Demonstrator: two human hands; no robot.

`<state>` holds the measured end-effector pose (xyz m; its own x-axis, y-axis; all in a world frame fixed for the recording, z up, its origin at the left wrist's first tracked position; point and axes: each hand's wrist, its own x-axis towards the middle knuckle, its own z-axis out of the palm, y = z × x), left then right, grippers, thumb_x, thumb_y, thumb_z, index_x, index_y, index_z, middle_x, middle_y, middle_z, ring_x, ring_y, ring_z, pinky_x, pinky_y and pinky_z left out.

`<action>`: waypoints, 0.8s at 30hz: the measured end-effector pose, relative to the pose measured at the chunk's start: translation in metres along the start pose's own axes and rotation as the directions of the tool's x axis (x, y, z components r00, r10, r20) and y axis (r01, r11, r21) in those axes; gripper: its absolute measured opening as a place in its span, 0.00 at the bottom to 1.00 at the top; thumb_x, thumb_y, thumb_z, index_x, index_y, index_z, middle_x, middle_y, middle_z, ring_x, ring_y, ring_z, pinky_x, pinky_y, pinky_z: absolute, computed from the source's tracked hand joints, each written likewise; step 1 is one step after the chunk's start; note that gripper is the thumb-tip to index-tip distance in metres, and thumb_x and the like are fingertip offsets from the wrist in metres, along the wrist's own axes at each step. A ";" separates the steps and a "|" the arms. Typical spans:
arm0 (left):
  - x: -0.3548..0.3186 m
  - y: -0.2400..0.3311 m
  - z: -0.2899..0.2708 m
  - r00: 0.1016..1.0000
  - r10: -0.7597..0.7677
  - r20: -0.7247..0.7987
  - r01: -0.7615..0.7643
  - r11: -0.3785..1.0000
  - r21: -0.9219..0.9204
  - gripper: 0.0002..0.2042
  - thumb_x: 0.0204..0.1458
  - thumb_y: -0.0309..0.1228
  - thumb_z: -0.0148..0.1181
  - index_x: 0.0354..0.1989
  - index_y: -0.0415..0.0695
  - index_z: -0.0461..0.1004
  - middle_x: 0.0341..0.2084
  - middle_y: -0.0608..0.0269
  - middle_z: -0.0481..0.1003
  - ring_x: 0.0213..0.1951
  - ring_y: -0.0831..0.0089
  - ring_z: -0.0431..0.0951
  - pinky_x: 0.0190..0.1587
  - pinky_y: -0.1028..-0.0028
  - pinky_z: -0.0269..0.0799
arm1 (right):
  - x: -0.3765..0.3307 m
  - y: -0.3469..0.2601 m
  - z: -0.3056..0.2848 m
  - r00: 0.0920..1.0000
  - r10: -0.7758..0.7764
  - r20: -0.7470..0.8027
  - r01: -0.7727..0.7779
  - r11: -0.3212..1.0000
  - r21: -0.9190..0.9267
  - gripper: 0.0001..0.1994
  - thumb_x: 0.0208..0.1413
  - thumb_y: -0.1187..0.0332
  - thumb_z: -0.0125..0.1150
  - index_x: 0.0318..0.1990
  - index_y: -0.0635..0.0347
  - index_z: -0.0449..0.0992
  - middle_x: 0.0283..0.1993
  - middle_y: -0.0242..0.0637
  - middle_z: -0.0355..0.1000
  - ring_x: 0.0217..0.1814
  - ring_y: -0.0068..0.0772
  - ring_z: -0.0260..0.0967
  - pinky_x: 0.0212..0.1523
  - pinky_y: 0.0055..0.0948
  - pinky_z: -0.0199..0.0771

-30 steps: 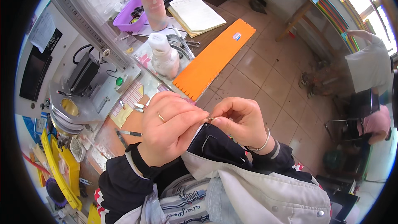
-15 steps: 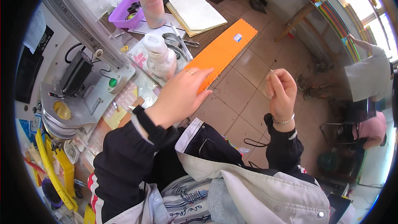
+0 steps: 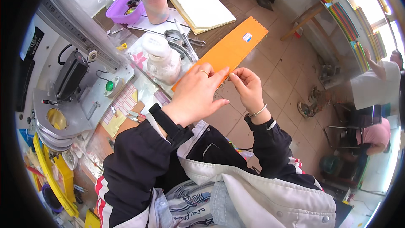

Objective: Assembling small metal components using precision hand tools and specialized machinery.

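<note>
Reaching back together, the left hand (image 3: pixel 198 95) and right hand (image 3: pixel 249 86) now meet at the near edge of the orange board (image 3: pixel 230 50); a moment ago they were wide apart. Left fingers lie spread on the board. Right fingers pinch something too tiny to see. Beyond the board sit scissors (image 3: pixel 179 38), a white jar (image 3: pixel 162 61) and a notebook (image 3: pixel 202 8).
</note>
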<state>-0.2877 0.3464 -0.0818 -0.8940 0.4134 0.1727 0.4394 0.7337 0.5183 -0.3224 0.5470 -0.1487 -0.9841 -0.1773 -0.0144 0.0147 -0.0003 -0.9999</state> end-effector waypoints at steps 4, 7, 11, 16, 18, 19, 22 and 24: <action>0.000 0.001 0.001 1.000 0.001 -0.005 -0.001 1.000 0.013 0.33 0.43 0.42 0.73 0.59 0.44 0.72 0.38 0.55 0.71 0.46 0.59 0.73 0.47 0.65 0.72 | -0.001 0.004 0.001 0.999 -0.031 -0.005 0.031 0.999 -0.006 0.06 0.62 0.69 0.60 0.39 0.63 0.75 0.33 0.24 0.73 0.28 0.07 0.60 0.27 0.11 0.57; 0.000 0.002 0.002 1.000 0.016 0.003 -0.017 0.997 0.075 0.33 0.42 0.41 0.73 0.59 0.45 0.72 0.38 0.56 0.71 0.46 0.60 0.73 0.47 0.65 0.72 | -0.002 0.009 0.000 1.000 0.017 -0.013 -0.017 1.000 0.010 0.06 0.62 0.72 0.61 0.39 0.67 0.75 0.34 0.28 0.74 0.37 0.15 0.72 0.39 0.16 0.72; 0.000 0.004 0.010 0.998 0.043 -0.049 -0.034 0.985 0.171 0.33 0.41 0.39 0.73 0.60 0.48 0.72 0.38 0.58 0.70 0.45 0.62 0.73 0.45 0.65 0.72 | -0.004 0.023 0.001 1.000 -0.022 -0.008 0.023 0.989 0.147 0.05 0.62 0.72 0.60 0.40 0.65 0.75 0.34 0.26 0.74 0.32 0.11 0.67 0.33 0.13 0.66; 0.001 0.007 0.014 0.996 0.032 -0.080 -0.016 0.980 0.199 0.33 0.41 0.37 0.73 0.60 0.50 0.72 0.37 0.59 0.69 0.44 0.61 0.72 0.44 0.65 0.72 | -0.006 0.028 0.002 0.999 -0.010 -0.041 0.016 0.991 0.135 0.04 0.62 0.71 0.61 0.39 0.62 0.75 0.33 0.23 0.72 0.27 0.07 0.60 0.26 0.12 0.57; 0.001 0.005 0.015 0.997 0.031 -0.070 -0.016 0.978 0.207 0.33 0.40 0.37 0.74 0.60 0.51 0.72 0.37 0.59 0.69 0.44 0.62 0.72 0.45 0.64 0.72 | -0.004 0.026 -0.004 0.981 -0.080 -0.176 0.066 0.995 -0.081 0.04 0.62 0.71 0.61 0.39 0.62 0.75 0.32 0.22 0.70 0.25 0.08 0.60 0.25 0.13 0.58; 0.001 0.004 0.016 0.997 0.030 -0.074 -0.014 0.979 0.206 0.33 0.40 0.37 0.74 0.60 0.51 0.72 0.37 0.59 0.69 0.44 0.62 0.72 0.45 0.64 0.72 | 0.001 0.026 -0.009 0.982 -0.081 -0.173 0.068 0.994 -0.084 0.04 0.62 0.71 0.61 0.39 0.62 0.75 0.32 0.22 0.70 0.25 0.08 0.60 0.25 0.13 0.58; 0.000 0.007 0.011 0.997 0.038 -0.072 -0.022 0.975 0.219 0.33 0.39 0.38 0.74 0.59 0.52 0.73 0.37 0.59 0.69 0.44 0.62 0.72 0.45 0.65 0.72 | 0.020 0.007 -0.018 0.836 -0.327 -0.440 0.283 0.945 -0.166 0.05 0.61 0.72 0.61 0.40 0.63 0.75 0.29 0.23 0.71 0.23 0.08 0.59 0.24 0.13 0.58; -0.001 0.005 0.011 0.996 0.047 -0.072 -0.030 0.976 0.218 0.35 0.38 0.40 0.75 0.59 0.52 0.72 0.38 0.58 0.69 0.45 0.61 0.72 0.46 0.64 0.72 | 0.024 -0.009 -0.016 0.869 -0.354 -0.346 0.229 0.907 -0.352 0.06 0.59 0.70 0.64 0.39 0.63 0.76 0.27 0.26 0.73 0.21 0.12 0.60 0.23 0.17 0.60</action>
<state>-0.2834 0.3556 -0.0881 -0.8765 0.4075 0.2561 0.4745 0.8208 0.3180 -0.3484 0.5583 -0.1399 -0.9214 0.1871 0.3405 -0.2748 0.3058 -0.9116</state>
